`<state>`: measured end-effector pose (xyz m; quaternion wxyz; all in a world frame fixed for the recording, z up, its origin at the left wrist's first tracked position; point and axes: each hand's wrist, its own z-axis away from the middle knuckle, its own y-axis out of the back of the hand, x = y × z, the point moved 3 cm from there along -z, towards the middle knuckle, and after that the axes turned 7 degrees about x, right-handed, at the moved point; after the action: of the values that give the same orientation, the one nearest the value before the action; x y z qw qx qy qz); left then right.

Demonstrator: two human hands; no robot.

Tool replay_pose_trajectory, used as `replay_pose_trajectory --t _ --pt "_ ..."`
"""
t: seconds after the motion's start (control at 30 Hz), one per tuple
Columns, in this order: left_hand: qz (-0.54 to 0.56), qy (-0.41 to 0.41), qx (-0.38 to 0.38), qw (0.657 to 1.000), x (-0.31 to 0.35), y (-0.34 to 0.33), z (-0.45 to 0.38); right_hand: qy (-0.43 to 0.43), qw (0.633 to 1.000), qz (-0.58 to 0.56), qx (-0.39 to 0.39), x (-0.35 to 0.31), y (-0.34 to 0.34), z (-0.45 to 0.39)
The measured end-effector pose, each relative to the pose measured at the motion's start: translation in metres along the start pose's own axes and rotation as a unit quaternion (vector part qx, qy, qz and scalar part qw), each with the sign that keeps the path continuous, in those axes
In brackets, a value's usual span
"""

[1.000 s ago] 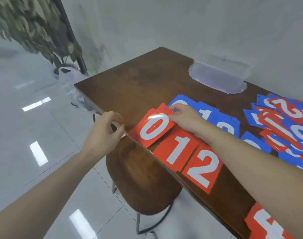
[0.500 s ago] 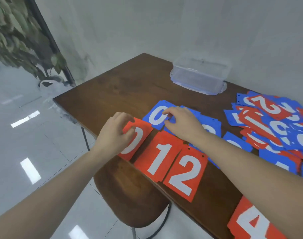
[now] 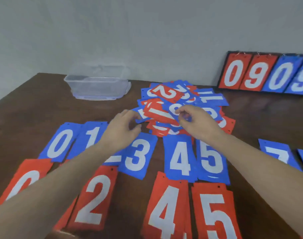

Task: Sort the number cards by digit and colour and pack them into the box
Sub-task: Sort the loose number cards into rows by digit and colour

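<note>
Reaching into card pile [image 3: 166, 107], right hand [image 3: 197, 125] pinching blue card [image 3: 177, 110], left hand [image 3: 123, 130] loosely curled (empty)

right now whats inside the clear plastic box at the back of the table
Nothing shows inside the clear plastic box: through its see-through walls no number cards appear. Its base is blurred, so something small and flat there cannot be ruled out. The unsorted pile lies beside it on the table.

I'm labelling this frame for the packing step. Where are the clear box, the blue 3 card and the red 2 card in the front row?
clear box [image 3: 97, 87], head view, front wall.
blue 3 card [image 3: 138, 156], head view, white digit.
red 2 card [image 3: 94, 199], head view, white digit.
</note>
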<state>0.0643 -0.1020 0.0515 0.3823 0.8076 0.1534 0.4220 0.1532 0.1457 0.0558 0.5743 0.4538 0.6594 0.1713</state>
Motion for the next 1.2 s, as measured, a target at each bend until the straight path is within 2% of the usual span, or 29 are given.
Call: replay_pose_trajectory --t 0.2,0.4,0.47,0.53,0.6,0.63,0.83,1.07,1.2 --pt "-0.023 -0.027 -0.057 0.998 0.038 -0.066 -0.045 -0.042 0.998 0.027 0.029 0.077 0.036 0.011" --pt "-0.065 -0.01 -0.086 0.994 0.045 -0.103 -0.074 -0.041 0.994 0.095 0.042 0.112 0.033 -0.004" --pt "-0.074 -0.011 -0.085 0.994 0.052 -0.113 -0.081 -0.022 0.993 0.115 0.022 0.115 0.027 -0.014" --pt "-0.076 -0.019 -0.086 0.993 0.057 -0.121 -0.088 -0.009 0.989 0.14 -0.034 0.119 0.022 -0.023" --pt "-0.075 -0.014 -0.109 0.991 0.055 -0.127 -0.094 0.0 0.981 0.175 -0.089 0.124 0.018 -0.027" --pt "-0.082 -0.012 -0.125 0.989 0.052 -0.129 -0.095 0.004 0.977 0.192 -0.092 0.127 0.019 -0.028" --pt "-0.148 -0.038 -0.175 0.973 0.041 -0.138 -0.09 -0.021 0.969 0.242 0.05 0.136 0.026 -0.02" --pt "-0.152 -0.03 -0.167 0.974 0.038 -0.14 -0.092 0.004 0.976 0.217 -0.011 0.137 0.023 -0.023" --pt "-0.118 0.003 -0.144 0.982 0.043 -0.134 -0.09 -0.029 0.984 0.171 0.027 0.137 0.025 -0.025"
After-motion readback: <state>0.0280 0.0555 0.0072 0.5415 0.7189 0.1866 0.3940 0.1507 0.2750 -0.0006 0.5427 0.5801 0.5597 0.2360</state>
